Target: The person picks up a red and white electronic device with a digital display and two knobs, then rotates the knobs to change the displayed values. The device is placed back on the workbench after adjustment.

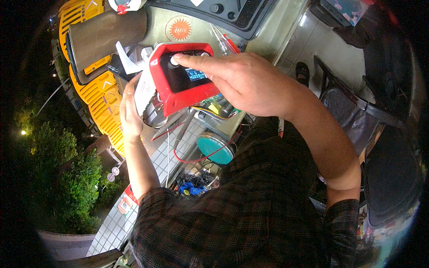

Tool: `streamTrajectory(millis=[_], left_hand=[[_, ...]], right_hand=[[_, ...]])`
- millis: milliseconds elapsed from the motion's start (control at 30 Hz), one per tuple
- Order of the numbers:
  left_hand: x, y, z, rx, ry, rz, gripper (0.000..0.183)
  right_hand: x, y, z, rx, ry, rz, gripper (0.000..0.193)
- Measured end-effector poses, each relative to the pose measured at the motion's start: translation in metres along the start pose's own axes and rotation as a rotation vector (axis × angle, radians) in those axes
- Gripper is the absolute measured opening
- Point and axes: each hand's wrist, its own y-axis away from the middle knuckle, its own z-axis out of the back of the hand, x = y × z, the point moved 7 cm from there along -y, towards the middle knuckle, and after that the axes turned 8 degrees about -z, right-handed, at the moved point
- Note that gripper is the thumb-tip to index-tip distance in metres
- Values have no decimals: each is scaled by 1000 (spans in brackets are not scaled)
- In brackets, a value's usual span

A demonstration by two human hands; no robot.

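A red and white electronic device [185, 100] with a black front panel is held up in front of me. Its panel carries a small lit screen [195, 74] and a white knob [172, 62]. My left hand [130, 114] grips the white side of the casing, fingers along its edge. From the right, my right hand [250, 82] reaches over the panel. Its outstretched index fingertip touches the knob, and its thumb lies beside the screen. The other fingers of this hand are mostly hidden.
Wires and a circuit board [223, 106] lie just beyond the device's lower edge. Red-handled tools [230, 44] rest on the bench beside a dark tray [214, 15]. Below are a round teal-topped stool [216, 148] and tangled cables [196, 183]. A chair [348, 114] stands right; yellow barriers [96, 105] stand left.
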Motion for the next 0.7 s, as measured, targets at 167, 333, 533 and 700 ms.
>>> streamTrajectory(millis=[167,333,533,700], left_hand=[[-1,0,-2,14,21,-4,57],[-2,-1,-2,11,-1,-2,58],[-4,0,-2,6,-14,-6,58],[-5,0,-1,-8,-41,1,57]], right_hand=[[-6,-2,-2,-5,-21,4,60],[-12,-2,-4,10,-50,13,61],[-16,0,-6,64,-5,-53,60],[-18,-1,-7,72,-2,-51,61]])
